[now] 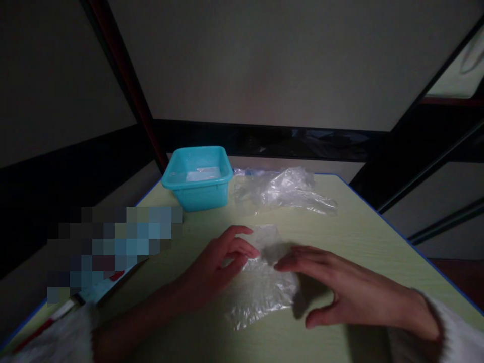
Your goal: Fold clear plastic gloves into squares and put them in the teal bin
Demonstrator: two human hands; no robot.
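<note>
A small clear plastic bag (264, 287) lies flat and wrinkled on the table, between my two hands. My left hand (223, 259) is at its upper left part, thumb and curled fingers close together on the thin film. To the right, my right hand (336, 282) is held over the bag's right edge, its thumb well apart from the stretched fingers and nothing in its grasp. Beyond the hands is a crumpled heap of clear plastic bags (283, 189). A turquoise plastic basket (204, 196) stands to the left of that heap, with something pale and flat inside.
The pale yellow-green table (363, 227) has a blue edge strip. At its left lies a light blue item (102, 287), largely pixelated, with a red and white pen-like stick (49, 320) nearby. A grey panel wall (257, 65) rises behind the table.
</note>
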